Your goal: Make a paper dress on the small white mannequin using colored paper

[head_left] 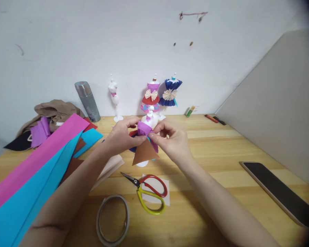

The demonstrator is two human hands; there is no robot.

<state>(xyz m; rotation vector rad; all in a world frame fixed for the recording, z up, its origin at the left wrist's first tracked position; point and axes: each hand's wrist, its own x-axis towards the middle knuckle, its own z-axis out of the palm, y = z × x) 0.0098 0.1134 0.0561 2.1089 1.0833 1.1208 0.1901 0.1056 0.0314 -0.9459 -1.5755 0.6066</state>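
In the middle of the head view a small white mannequin (pixel 150 118) stands upright on a round white base (pixel 142 163). Purple paper (pixel 144 128) wraps its torso, and a brown paper piece (pixel 145 151) flares out below as a skirt, with dark blue and purple paper behind it. My left hand (pixel 127 133) pinches the purple paper at its left side, thumb in front. From the right, my right hand (pixel 172 138) pinches the same paper near the waist between thumb and finger. In front lie scissors (pixel 138 183) with one red and one yellow handle, over a pale paper scrap (pixel 167 192).
A tape roll (pixel 99 219) lies at the front. Pink (pixel 41 154) and blue paper sheets (pixel 36 195) cover the left side. Behind stand a flask (pixel 87 101), a bare mannequin (pixel 114 96) and two dressed mannequins (pixel 153 87). A phone (pixel 275 188) lies right.
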